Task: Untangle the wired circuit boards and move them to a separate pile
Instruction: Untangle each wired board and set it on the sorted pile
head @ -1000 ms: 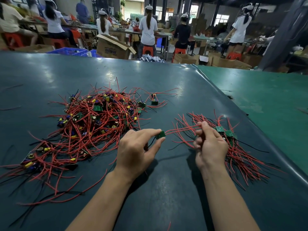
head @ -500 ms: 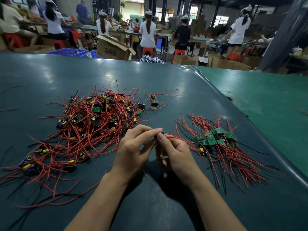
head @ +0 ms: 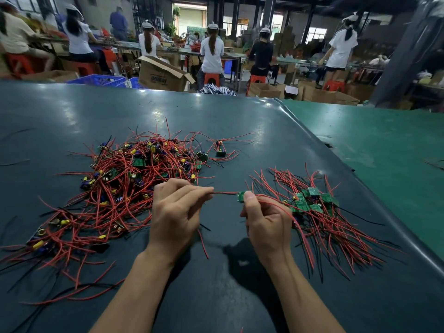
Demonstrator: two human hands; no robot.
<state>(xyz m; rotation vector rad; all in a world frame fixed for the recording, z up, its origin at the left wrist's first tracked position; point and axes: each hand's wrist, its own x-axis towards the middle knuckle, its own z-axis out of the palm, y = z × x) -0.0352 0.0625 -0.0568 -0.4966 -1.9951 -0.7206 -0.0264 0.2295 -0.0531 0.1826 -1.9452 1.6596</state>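
Observation:
A tangled heap of small green circuit boards with red and black wires [head: 125, 186] lies on the dark table at left. A tidier pile of boards [head: 312, 203] with wires fanned toward me lies at right. Between them, above the table, my right hand [head: 266, 224] pinches one small green board [head: 240, 196] between thumb and fingers. My left hand [head: 175, 212] pinches the red wire [head: 224, 193] that runs from that board, stretched straight between the two hands.
One loose board with red wires [head: 220, 152] lies apart behind the heap. The dark table mat [head: 216, 296] ends at a raised edge on the right, beside a green table [head: 384, 145]. Seated workers, cardboard boxes and blue crates fill the background.
My hands met at the board, then drew apart. The board passed from my left fingers to my right, and my left hand now pulls its red wire straight.

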